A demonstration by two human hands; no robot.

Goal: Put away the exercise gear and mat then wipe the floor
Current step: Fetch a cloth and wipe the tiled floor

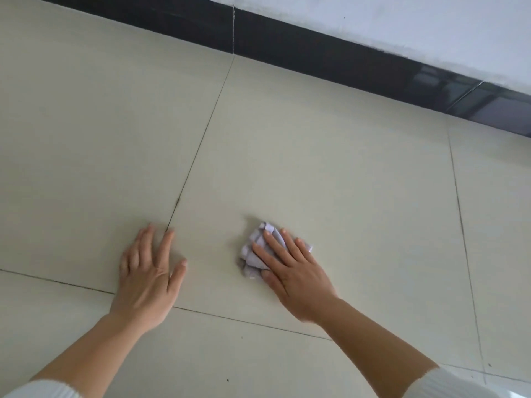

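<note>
Head view: right hand (293,271) is pressing straight fingers onto the crumpled lilac cloth (250,265) beneath them, left hand (149,271) lying flat on the beige tiled floor (316,168). Unpinched, the cloth is risking slipping out.

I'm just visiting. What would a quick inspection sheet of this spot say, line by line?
Surface: pale tiled floor with thin dark grout lines.
Job's things: crumpled lilac cloth on the floor; no exercise gear or mat in view.
Clutter: a small dark speck on the near tile.
Hands: left hand rests flat on the floor, fingers spread; right hand presses the cloth with straight fingers.
Cables: nothing seen.
Surroundings: glossy dark skirting below a white wall; white sleeves at the bottom corners.
</note>
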